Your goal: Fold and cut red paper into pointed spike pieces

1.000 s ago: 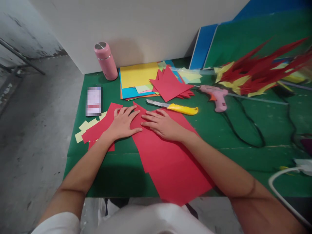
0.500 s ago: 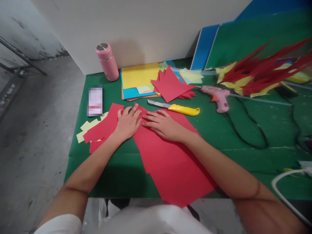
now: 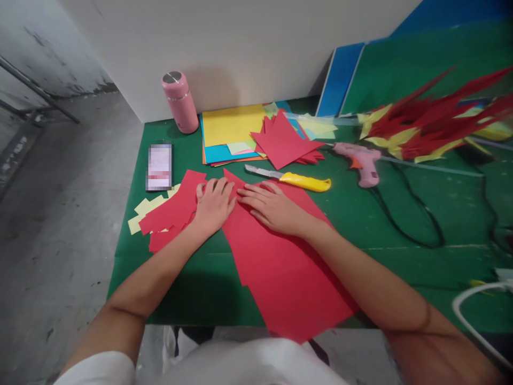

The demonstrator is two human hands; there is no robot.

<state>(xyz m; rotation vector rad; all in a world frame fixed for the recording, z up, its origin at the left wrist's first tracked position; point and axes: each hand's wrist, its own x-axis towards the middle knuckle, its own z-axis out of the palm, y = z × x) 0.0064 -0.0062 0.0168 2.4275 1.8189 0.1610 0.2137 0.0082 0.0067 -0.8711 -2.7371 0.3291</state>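
Clock datum: We read all positions from the right hand (image 3: pixel 276 209), with twelve towards the white panel (image 3: pixel 240 48).
Red paper: We find the large red paper (image 3: pixel 288 262) on the green table (image 3: pixel 401 224), beneath the right hand and running out towards five o'clock. Its lower corner projects past the near table edge; its left edge shows a step.
Right hand grip: We record it open and laid palm down on the upper part of the red paper, fingers extended towards ten o'clock.
Left hand grip: We see the left hand (image 3: pixel 214 207) at nine o'clock, palm down and unclosed, fingers bent and parted, fingertips on the paper's upper left border, near the right fingertips.
Offcuts: At nine o'clock, beyond the left hand, red strips (image 3: pixel 170 206) overlap pale yellow slips (image 3: pixel 150 205).
Phone: Between nine and ten o'clock lies a phone (image 3: pixel 159 166); its screen is pixelated and we cannot read it.
Bottle: A pink bottle (image 3: pixel 183 109) stands upright at half past ten, near the panel.
Sheet stack: At eleven o'clock, a yellow sheet (image 3: pixel 232 123) tops blue.
Pointed pieces: At twelve o'clock, fanned red pointed pieces (image 3: pixel 286 141) overlap the stack.
Cutter: Between one and two o'clock, a yellow-handled cutter (image 3: pixel 308 182), blade exposed, lies just beside the red paper.
Glue gun: At two o'clock, a pink glue gun (image 3: pixel 366 163), nozzle near the pointed pieces.
Flame-shaped bunch: Farther out at two o'clock, red and yellow paper (image 3: pixel 428 128).
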